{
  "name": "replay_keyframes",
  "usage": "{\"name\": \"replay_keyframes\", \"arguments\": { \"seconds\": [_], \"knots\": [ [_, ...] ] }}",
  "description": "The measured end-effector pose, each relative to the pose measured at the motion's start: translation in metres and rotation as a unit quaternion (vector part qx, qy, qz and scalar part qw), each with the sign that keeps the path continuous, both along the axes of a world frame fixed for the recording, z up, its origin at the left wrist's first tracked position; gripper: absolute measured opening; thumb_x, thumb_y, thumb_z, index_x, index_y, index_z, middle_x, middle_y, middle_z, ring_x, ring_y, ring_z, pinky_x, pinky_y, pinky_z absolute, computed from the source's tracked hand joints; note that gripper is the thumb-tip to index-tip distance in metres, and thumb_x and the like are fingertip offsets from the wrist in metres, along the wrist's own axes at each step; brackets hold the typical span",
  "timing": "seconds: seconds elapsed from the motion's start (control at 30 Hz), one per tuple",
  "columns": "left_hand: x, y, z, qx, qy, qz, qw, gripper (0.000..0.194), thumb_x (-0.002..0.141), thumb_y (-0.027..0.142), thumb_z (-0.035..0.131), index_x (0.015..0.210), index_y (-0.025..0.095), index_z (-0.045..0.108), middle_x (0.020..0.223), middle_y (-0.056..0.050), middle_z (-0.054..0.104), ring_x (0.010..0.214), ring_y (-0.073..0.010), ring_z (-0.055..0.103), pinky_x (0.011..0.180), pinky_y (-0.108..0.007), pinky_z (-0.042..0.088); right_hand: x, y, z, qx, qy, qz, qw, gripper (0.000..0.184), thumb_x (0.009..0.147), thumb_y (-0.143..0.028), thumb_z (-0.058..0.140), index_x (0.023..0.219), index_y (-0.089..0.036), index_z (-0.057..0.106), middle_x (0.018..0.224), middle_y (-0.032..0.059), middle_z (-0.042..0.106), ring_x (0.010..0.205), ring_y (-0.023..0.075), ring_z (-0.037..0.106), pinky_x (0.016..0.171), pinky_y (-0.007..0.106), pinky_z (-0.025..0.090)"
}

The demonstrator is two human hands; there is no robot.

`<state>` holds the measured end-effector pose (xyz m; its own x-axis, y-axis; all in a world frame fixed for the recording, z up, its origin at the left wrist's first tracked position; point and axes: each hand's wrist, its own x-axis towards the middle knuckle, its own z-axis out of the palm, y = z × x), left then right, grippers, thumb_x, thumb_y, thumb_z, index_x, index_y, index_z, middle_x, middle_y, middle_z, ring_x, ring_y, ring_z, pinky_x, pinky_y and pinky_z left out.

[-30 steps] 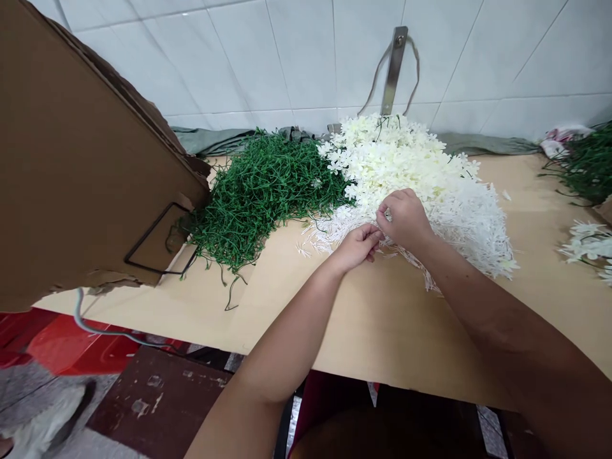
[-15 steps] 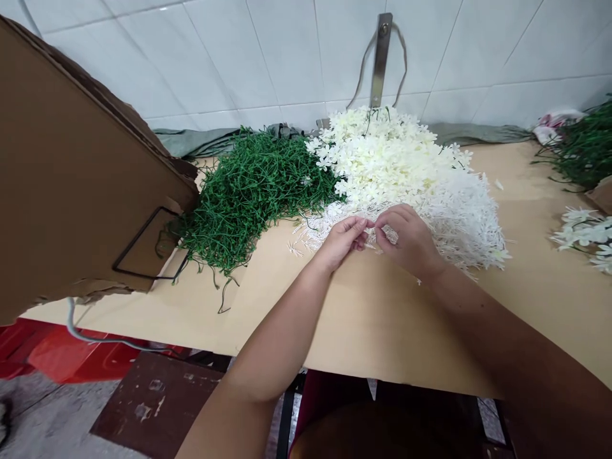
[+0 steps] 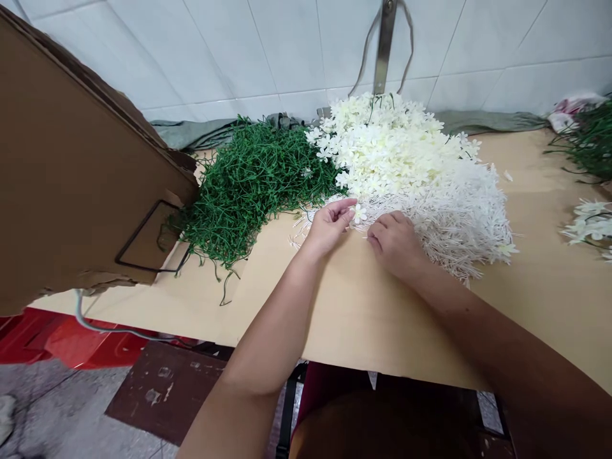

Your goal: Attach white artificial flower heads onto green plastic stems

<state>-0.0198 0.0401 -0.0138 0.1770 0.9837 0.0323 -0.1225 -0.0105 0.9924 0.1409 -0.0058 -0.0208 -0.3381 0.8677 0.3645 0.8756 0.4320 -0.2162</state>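
A small white artificial flower (image 3: 359,214) with a pale yellow centre is pinched between the thumb and fingertips of my left hand (image 3: 329,226). To its right, my right hand (image 3: 394,241) has its fingers curled down at the front edge of a heap of thin white plastic stems (image 3: 449,220). Whatever lies under those fingertips is hidden. Behind both hands rises a pile of cream-white artificial flowers (image 3: 387,143). A tangled heap of green plastic stems (image 3: 268,175) lies left of my left hand.
A tall cardboard box (image 3: 86,172) stands at the left, a black wire frame (image 3: 138,239) against it. More white flowers (image 3: 593,223) and green stems (image 3: 590,143) lie at the far right. A metal strip (image 3: 384,54) hangs on the tiled wall behind the table (image 3: 363,319).
My hands were together at the fingertips and have parted. The left now shows the flower in its pinch, while the right has lowered to the white stems. The view has shifted slightly.
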Motion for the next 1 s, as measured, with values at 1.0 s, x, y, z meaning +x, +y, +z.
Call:
{"name": "replay_keyframes", "arguments": {
  "seconds": [1.0],
  "knots": [
    [0.027,-0.023,0.002,-0.071,0.076,-0.021,0.994,0.012,0.069,0.017,0.068,0.071,0.014,0.057,0.056,0.006,0.054,0.048,-0.004,0.044,0.051,-0.019,0.036,0.014,0.004,-0.005,0.1,0.303,0.057,0.946,0.011,0.083,-0.015,0.051,0.086,-0.02,0.061,0.079,0.0048,0.062,0.071,0.0164,0.057,0.064,0.032,0.049]
  ]
}}
